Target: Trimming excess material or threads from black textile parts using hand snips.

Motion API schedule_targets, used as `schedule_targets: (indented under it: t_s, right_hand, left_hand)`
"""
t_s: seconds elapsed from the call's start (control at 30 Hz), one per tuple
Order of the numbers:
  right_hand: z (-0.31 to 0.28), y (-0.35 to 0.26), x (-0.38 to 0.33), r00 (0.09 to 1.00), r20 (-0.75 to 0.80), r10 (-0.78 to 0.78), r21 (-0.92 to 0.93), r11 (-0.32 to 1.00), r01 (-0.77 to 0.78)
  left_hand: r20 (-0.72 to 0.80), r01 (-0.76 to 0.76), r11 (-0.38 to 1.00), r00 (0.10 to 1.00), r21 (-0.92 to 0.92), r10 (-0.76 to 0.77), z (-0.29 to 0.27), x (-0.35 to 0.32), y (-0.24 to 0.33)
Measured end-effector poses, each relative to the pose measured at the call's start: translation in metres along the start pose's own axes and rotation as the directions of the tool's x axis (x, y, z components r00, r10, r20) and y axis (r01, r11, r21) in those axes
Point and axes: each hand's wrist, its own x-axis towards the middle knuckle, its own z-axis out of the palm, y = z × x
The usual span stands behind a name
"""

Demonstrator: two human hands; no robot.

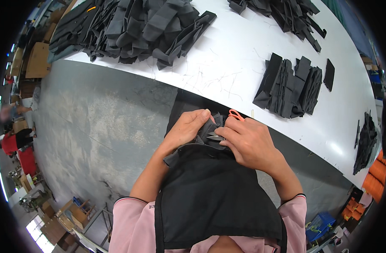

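My left hand (186,127) pinches a small dark grey fabric piece (205,134) between thumb and fingers, just above my apron's upper edge. In my right hand (251,141) is a pair of scissors (215,136). Their short metal blades stick out from the fingers toward the fabric, and an orange handle loop shows above the knuckles. Both hands are close together in front of the table's near edge. Whether the blades touch the cloth I cannot tell. A black apron (214,189) covers my front, and some dark cloth lies in its fold beneath the hands.
The white table (226,80) carries loose threads. A large heap of dark fabric pieces (138,31) lies at the far left, with another heap (286,17) at the back. A neat bundle (291,86) sits nearer, and a dark pile (365,143) at the right. Cardboard boxes (39,59) stand at left.
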Motion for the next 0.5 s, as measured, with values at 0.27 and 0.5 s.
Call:
schedule_targets:
  t_s: [0.27, 0.5]
  right_hand:
    - [0.0034, -0.0031, 0.0025, 0.997, 0.045, -0.055, -0.036, 0.998, 0.057]
    - [0.0070, -0.0037, 0.0021, 0.996, 0.077, -0.048, -0.031, 0.998, 0.051]
  left_hand:
    - [0.025, 0.033, 0.998, 0.999, -0.051, -0.032, 0.0014, -0.0037, 0.0003]
    - [0.053, 0.040, 0.997, 0.998, -0.062, -0.036, -0.0020, 0.0005, -0.0086]
